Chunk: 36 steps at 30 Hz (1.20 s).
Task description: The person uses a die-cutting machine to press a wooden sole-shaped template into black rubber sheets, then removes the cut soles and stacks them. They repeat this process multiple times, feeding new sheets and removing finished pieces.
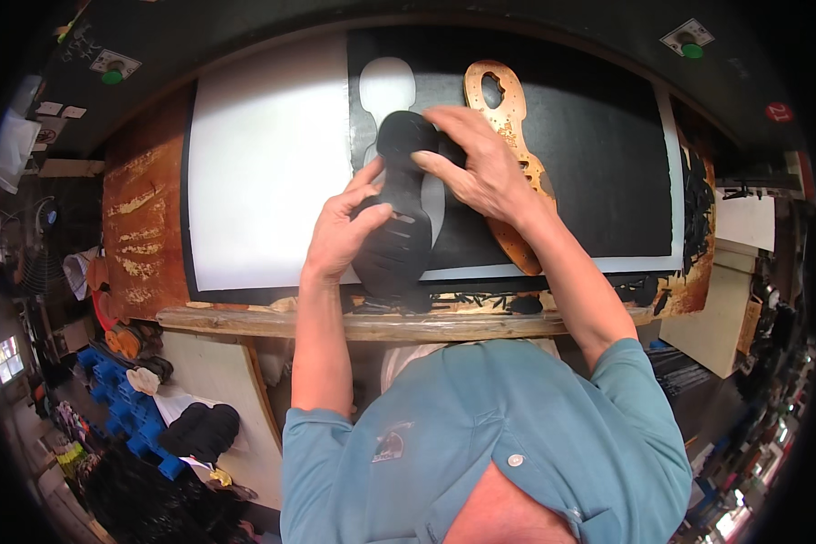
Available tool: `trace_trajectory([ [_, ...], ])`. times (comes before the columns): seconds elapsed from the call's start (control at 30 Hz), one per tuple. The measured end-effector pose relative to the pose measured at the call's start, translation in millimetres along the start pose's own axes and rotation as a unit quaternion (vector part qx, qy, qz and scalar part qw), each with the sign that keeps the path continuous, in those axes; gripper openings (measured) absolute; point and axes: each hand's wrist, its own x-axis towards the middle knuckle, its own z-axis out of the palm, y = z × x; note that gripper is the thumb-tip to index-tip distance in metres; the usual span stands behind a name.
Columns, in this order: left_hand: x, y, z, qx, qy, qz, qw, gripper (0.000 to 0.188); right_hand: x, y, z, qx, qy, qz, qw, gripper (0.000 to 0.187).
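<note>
Between my two hands is a black sole-shaped cutout (pixel 401 238), partly smeared by motion, with a few slits across its lower half. My left hand (pixel 343 222) grips its left edge with thumb and fingers. At its upper end, my right hand (pixel 480 168) pinches it from the right side. Behind the cutout, a sole-shaped opening (pixel 387 83) in the black sheet (pixel 598 154) shows white. A gold-coloured, sole-shaped cutting die (pixel 511 100) lies on the sheet to the right, partly covered by my right hand and forearm.
A white sheet (pixel 267 163) covers the table's left part. Black scraps (pixel 526 305) lie along the wooden front rail (pixel 408 325). Overhead, the dark machine beam carries two green buttons (pixel 111 75). Below left stand blue crates (pixel 127 408) and a stack of black cutouts (pixel 201 431).
</note>
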Motion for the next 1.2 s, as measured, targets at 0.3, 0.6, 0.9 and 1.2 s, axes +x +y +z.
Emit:
trace_trajectory([
  [0.3, -1, -20, 15, -0.143, -0.079, 0.013, 0.987, 0.060, -6, 0, 20, 0.199, 0.011, 0.171, 0.965, 0.029],
  [0.6, -80, 46, -171, 0.090, 0.272, 0.073, 0.955, 0.023, -64, 71, -84, 0.282, 0.233, 0.204, 0.908, 0.039],
  [0.9, -103, 50, -428, 0.559, 0.512, -0.186, 0.625, 0.075, -120, 120, -215, -0.336, 0.309, 0.387, 0.801, 0.073],
  [1.2, 43, -7, -114, 0.355, 0.175, 0.142, 0.907, 0.047, -153, 142, -187, -0.450, 0.223, 0.343, 0.794, 0.063],
])
